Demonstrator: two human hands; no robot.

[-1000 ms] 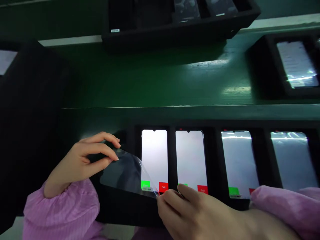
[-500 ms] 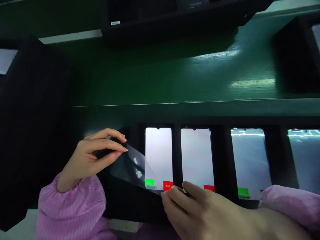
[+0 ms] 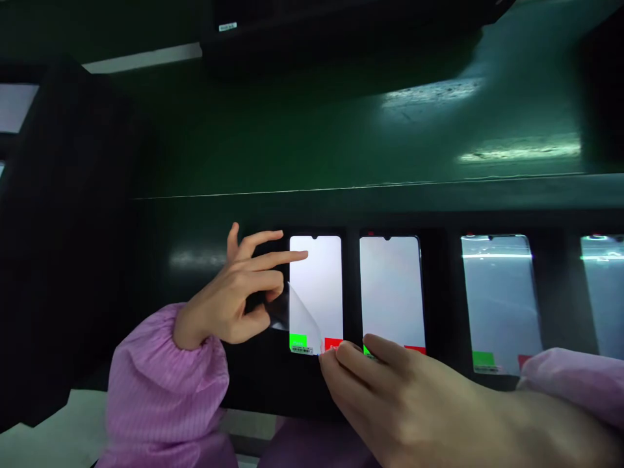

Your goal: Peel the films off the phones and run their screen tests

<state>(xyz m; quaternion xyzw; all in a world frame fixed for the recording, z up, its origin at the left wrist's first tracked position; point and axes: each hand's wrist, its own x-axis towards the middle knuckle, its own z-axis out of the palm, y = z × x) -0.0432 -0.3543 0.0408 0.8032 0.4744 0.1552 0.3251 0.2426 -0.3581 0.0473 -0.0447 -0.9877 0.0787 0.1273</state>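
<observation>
Fingers of right hand [image 3: 390, 396] pinch end of clear film [image 3: 303, 318]; left hand [image 3: 231, 299] fans outer fingers, thumb-index grip unclear; black tray [image 3: 442, 305] holds four lit phones [image 3: 391, 292].

Brightest phone [image 3: 320, 279], faint "Pass" on green box [image 3: 298, 340], partial "Fail" on red box [image 3: 333, 344]

glossy green worktop [image 3: 292, 143] | pale strip [image 3: 146, 58] upper left | whitish glare [image 3: 521, 151] at right | dim light overall
</observation>
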